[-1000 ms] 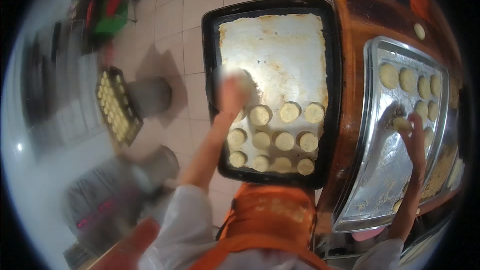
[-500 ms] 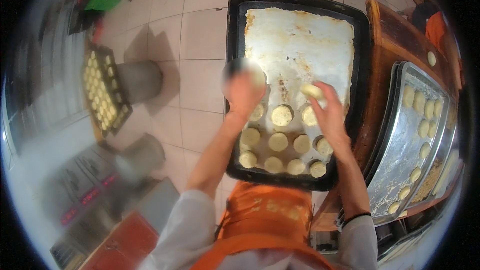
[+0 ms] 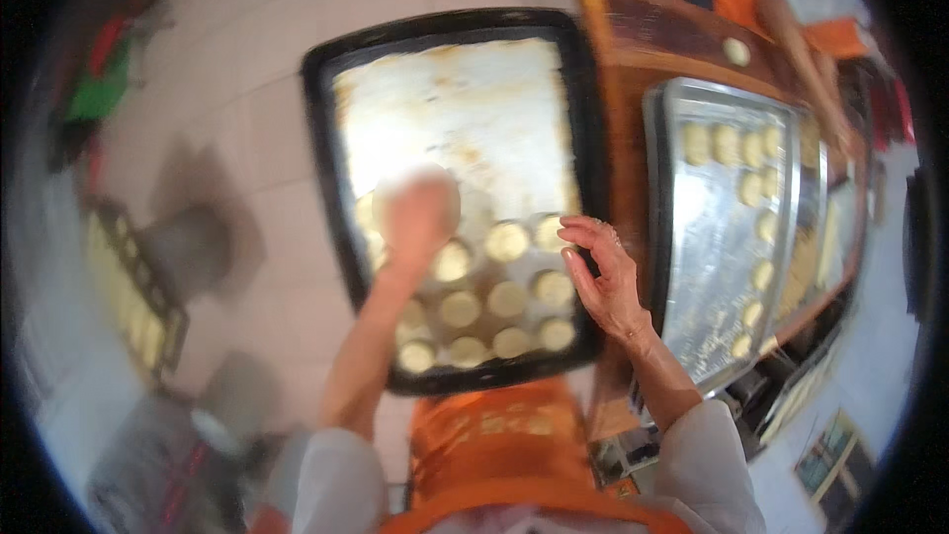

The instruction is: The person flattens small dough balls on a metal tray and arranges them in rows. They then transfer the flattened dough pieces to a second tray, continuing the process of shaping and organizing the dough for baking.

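Note:
Before me a black-rimmed baking tray [image 3: 591,129] carries a pale, brown-stained liner, with several round, flat dough pieces [image 3: 508,299] in rows over its near half. Over the left part of those rows is my left hand [image 3: 417,222]; its fingers are smeared, so whether it holds anything cannot be made out. My right hand [image 3: 608,277] hovers at the tray's right rim, thumb and fingers apart and nothing between them. Its fingertips are beside a dough round [image 3: 550,231] at the right end of the farthest full row.
To the right, a wooden table [image 3: 633,49] bears a silver tray [image 3: 692,277] with more dough pieces, and one loose dough piece [image 3: 736,51]. A co-worker's arm [image 3: 825,89] reaches over its far side. A blurred tray [image 3: 133,287] of pale pieces stands at the left.
My right hand has let go of the dough round it held and drawn toward the tray's right rim. The view has swung right, bringing the co-worker's arm into sight.

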Demonstrator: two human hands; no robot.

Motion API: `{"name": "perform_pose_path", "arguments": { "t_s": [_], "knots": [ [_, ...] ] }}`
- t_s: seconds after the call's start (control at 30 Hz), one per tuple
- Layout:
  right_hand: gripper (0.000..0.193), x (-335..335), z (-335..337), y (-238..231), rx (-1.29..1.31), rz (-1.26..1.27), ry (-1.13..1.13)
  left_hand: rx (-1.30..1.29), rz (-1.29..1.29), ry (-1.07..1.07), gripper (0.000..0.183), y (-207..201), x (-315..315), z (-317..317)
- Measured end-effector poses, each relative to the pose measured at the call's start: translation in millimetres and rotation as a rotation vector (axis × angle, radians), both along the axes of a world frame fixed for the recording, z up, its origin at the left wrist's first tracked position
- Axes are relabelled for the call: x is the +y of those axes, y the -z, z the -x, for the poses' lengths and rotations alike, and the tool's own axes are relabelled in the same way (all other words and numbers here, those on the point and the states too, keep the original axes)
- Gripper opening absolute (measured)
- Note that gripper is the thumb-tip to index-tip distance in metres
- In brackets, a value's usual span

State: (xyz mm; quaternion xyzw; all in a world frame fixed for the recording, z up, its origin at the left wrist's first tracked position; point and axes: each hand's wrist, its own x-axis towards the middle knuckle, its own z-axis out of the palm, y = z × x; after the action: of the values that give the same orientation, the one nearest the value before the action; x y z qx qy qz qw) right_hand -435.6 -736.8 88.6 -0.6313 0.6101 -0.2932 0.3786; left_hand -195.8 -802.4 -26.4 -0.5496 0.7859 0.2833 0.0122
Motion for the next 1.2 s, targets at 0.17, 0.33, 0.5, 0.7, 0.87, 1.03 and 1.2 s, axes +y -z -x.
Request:
{"name": "perform_pose_path", "arguments": {
  "t_s": [0.17, 0.33, 0.5, 0.7, 0.87, 1.03, 1.2],
  "knots": [
    [0.031, -49.1, 116.6, -9.9, 0.385, 0.202, 0.219, 0.017, 0.084, -0.027, 0.061, 15.0, 7.0, 3.2],
    [0.049, -88.5, 207.1, 14.4, 0.512, -0.100, -0.066, 0.007, 0.056, -0.034, 0.060, -12.0, 1.1, 28.5],
    [0.043, -83.1, 213.8, -6.2, 0.705, -0.103, -0.127, 0.285, 0.205, -0.155, 0.054, -19.5, 19.8, 58.5],
    [0.038, -20.0, 222.7, -39.8, -0.038, -0.495, 0.091, 0.907, -0.567, -0.523, 0.043, -93.4, 42.9, 170.9],
    [0.057, -39.4, 221.7, -36.0, 0.069, -0.084, -0.036, 1.544, -1.556, -0.868, 0.049, -112.4, 59.6, 212.2],
    [0.051, -71.7, 314.2, 46.2, 0.664, 0.018, -0.073, 1.268, -1.148, -0.856, 0.036, -84.5, 50.2, 184.5],
    [0.047, -83.3, 315.1, 29.2, 0.578, -0.054, -0.108, 0.319, 0.031, -0.256, 0.061, -13.5, 7.7, 126.1]
  ]
}}
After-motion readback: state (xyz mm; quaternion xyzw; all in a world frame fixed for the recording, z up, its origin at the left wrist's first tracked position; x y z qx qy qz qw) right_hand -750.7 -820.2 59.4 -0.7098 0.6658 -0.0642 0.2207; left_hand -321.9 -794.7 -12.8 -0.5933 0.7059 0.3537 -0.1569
